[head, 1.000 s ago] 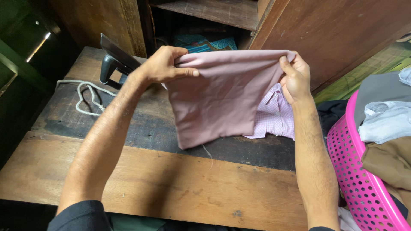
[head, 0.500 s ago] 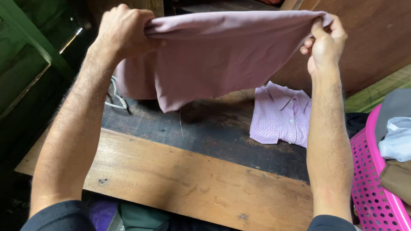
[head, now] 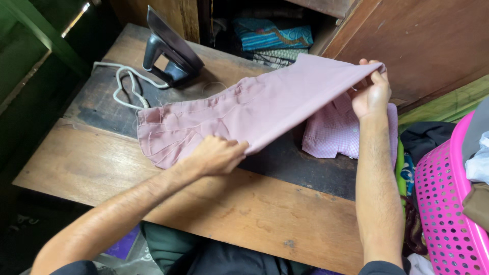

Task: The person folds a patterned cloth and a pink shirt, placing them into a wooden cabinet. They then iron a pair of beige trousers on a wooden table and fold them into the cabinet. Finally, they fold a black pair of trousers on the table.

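Presently: mauve garment (head: 254, 109) stretched flat for smoothing, right hand (head: 371, 91) pinching far edge aloft, left hand (head: 216, 155) pressing near hem onto tabletop (head: 244, 214).

1. There is a single view, from a camera worn on the person's head, looking steeply down over both forearms onto the wooden table (head: 244, 224).
2. It faces forward and away from the body: the near table edge sits at the bottom of the frame, while the iron (head: 170, 48) and the open cupboard shelf with folded cloth (head: 275, 38) lie at the top.
3. It sits close (the arms fill much of the lower frame), so the left hand (head: 216, 155) and right hand (head: 372, 91) are both near the lens.
4. The pink basket (head: 448, 214) is cut off by the right edge.
5. No second view shares the scene.
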